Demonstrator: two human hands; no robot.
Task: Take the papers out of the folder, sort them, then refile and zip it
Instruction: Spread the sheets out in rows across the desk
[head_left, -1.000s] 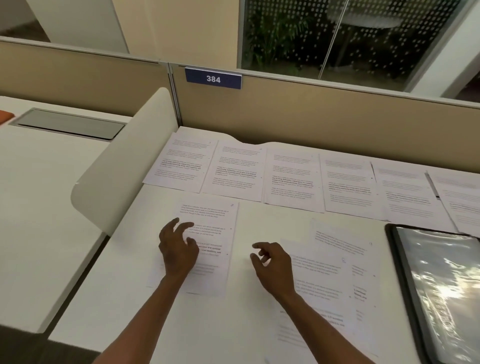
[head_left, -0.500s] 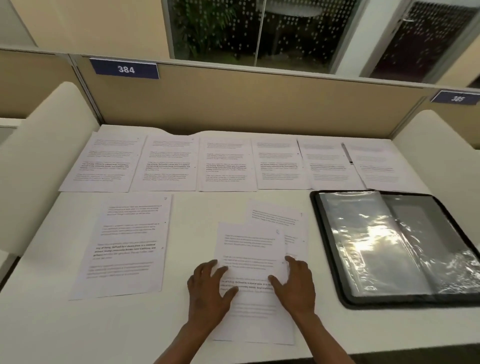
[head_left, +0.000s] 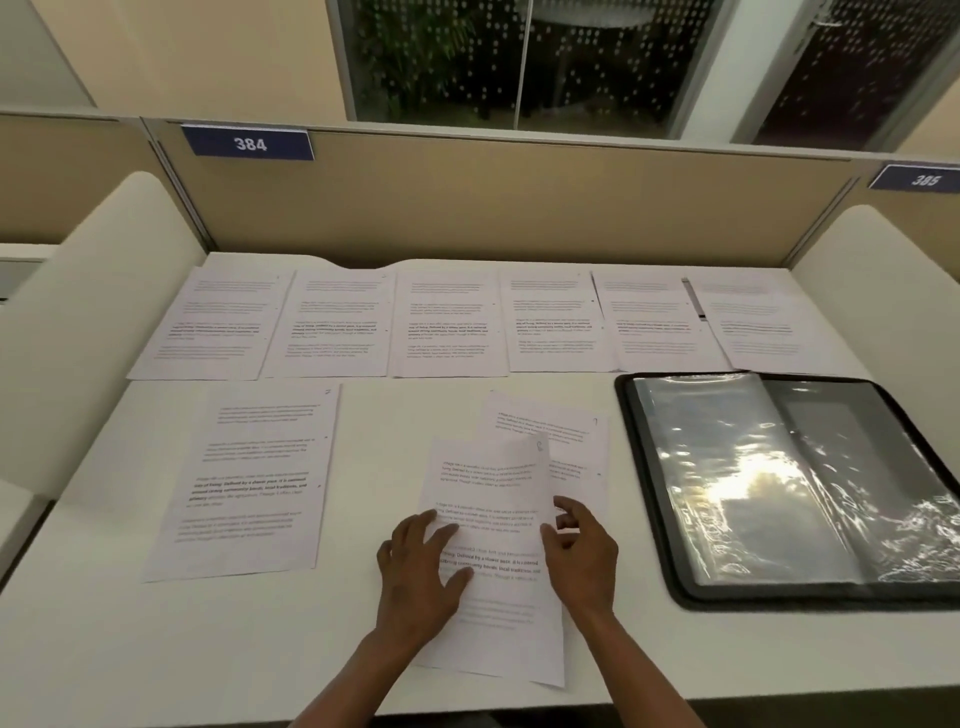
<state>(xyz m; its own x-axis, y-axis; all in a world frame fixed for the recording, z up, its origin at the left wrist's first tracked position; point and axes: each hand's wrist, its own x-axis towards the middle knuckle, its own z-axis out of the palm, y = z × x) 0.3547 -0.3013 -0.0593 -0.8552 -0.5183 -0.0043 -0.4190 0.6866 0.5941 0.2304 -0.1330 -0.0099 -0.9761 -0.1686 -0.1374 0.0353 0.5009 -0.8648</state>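
L hand (head_left: 415, 577) lies flat, fingers spread, pressing top sheet (head_left: 493, 551) at desk (head_left: 93, 649) front edge. R hand (head_left: 582, 556) curls on sheet's R edge, fingers loosely apart; grip unclear. Folder (head_left: 649, 499) lies open just R. Bare desk betw. sheet & L page (head_left: 249, 483).

Only one view was supplied, taken from a wide-angle camera worn on the head. It was aimed forward and steeply down over the near edge of the table (head_left: 130, 649), close enough that both forearms entered from the bottom. The partition (head_left: 519, 208) and window (head_left: 519, 57) behind were caught along the top. Straight edges appeared bowed, probably by the lens. No second view was given.
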